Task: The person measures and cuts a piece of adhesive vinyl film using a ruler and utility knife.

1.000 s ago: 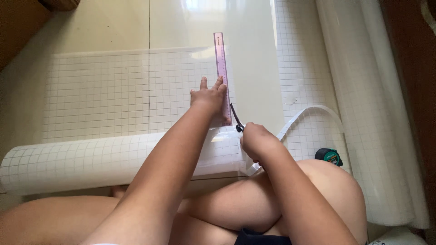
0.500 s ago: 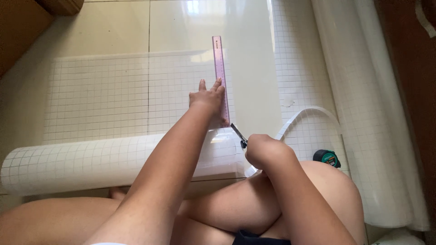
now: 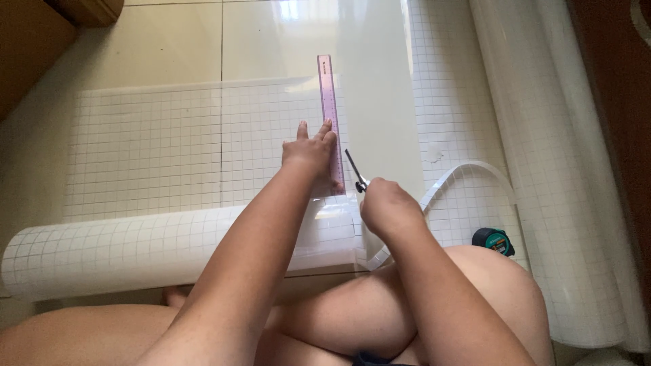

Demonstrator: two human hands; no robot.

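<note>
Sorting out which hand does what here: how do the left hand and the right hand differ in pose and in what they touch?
The left hand lies flat, fingers spread, pressing on the pink ruler; the right hand is curled closed around a dark-bladed cutting tool. The left hand reaches farther out over the gridded sheet; the right hand sits nearer the knee, right of the ruler. Both are bare.

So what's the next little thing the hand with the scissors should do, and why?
Probably snip a little further forward along the ruler's right edge. The left hand presses the pink ruler flat on the gridded sheet, and the right hand holds the scissors with the blades pointing along that edge, near its lower end, so most of the line seems uncut.
</note>
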